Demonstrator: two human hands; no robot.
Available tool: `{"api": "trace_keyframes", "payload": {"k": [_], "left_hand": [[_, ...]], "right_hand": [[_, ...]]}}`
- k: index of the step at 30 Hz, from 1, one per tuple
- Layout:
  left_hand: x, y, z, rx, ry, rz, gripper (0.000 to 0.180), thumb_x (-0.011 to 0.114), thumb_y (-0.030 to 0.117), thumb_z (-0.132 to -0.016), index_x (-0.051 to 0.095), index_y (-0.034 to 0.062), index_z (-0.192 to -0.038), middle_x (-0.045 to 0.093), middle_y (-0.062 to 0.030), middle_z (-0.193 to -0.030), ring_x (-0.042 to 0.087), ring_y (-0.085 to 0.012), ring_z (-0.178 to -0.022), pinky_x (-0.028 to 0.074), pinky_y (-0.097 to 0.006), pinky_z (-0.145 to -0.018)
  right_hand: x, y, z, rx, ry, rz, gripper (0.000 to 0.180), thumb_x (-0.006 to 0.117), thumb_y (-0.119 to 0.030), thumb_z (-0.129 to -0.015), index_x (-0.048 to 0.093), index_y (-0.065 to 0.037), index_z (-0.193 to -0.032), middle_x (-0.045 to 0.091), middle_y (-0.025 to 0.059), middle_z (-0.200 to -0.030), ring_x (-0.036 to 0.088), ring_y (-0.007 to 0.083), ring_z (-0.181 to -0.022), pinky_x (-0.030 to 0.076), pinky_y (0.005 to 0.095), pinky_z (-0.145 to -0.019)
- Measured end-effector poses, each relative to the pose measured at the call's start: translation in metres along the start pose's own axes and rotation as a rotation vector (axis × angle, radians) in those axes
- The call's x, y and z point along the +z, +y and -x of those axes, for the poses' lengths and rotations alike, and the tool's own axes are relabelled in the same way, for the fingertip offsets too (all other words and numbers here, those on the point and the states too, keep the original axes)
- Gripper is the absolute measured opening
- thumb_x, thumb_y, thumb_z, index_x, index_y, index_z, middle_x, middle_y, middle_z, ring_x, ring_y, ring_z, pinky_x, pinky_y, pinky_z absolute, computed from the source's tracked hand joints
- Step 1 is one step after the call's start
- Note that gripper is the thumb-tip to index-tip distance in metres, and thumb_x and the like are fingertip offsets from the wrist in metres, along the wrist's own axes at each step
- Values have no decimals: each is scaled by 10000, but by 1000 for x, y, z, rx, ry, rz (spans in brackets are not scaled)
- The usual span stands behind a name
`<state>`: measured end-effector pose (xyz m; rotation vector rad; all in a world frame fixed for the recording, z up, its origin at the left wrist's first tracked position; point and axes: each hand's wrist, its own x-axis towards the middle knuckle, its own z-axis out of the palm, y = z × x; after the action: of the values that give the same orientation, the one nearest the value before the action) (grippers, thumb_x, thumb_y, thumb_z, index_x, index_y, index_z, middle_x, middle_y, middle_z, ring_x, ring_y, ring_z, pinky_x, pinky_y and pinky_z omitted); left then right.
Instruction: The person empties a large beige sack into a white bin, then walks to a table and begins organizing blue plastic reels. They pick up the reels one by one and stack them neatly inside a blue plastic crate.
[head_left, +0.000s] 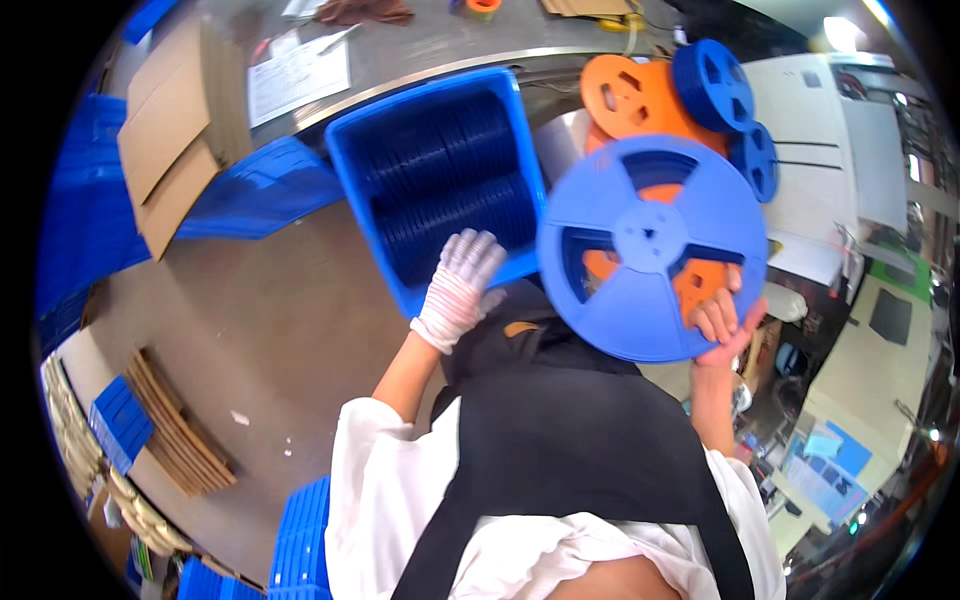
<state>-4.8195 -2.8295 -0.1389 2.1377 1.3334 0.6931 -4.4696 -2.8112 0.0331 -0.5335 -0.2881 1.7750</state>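
My right hand (722,318), bare, holds a large blue plastic reel (651,246) by its lower right rim, flat face toward me. Orange shows through its cut-outs. My left hand (460,285), in a white striped glove, rests with spread fingers on the near edge of a blue plastic bin (345,140). The bin is packed with several dark blue reels standing on edge (450,185). I wear a white top and a black apron.
Behind the held reel lie an orange reel (625,95) and two smaller blue reels (712,84). Flattened cardboard (165,140) and blue crates (265,190) sit on the left floor. A metal table edge (430,75) runs behind the bin.
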Motion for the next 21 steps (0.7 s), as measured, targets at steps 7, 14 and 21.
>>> {"api": "trace_keyframes", "payload": {"k": [7, 14, 21], "left_hand": [[-39, 56, -40, 484, -22, -99, 386, 645, 168, -674, 604, 100, -1052, 616, -63, -1053, 562, -269, -1096, 400, -508, -1031], [-54, 62, -21, 399, -167, -159, 451, 696, 182, -655, 609, 69, -1083, 609, -106, -1182, 537, -305, -1204, 408, -490, -1052], [-57, 59, -2, 238, -78, 83, 320, 595, 117, -786, 610, 41, -1097, 653, -134, -1111, 624, -294, -1088, 517, -392, -924]], "right_hand": [[8, 8, -19, 141, -158, -168, 430, 569, -439, -948, 418, -51, -1055, 396, -40, -518, 399, 37, -376, 312, 194, -389], [11, 6, -22, 179, -274, -36, 541, 512, -525, -945, 420, -25, -1131, 461, -11, -540, 446, 62, -398, 364, 207, -401], [33, 6, -33, 92, 181, 399, 819, 470, -671, -882, 431, 22, -1317, 629, 136, -840, 642, 251, -713, 539, 362, -671]]}}
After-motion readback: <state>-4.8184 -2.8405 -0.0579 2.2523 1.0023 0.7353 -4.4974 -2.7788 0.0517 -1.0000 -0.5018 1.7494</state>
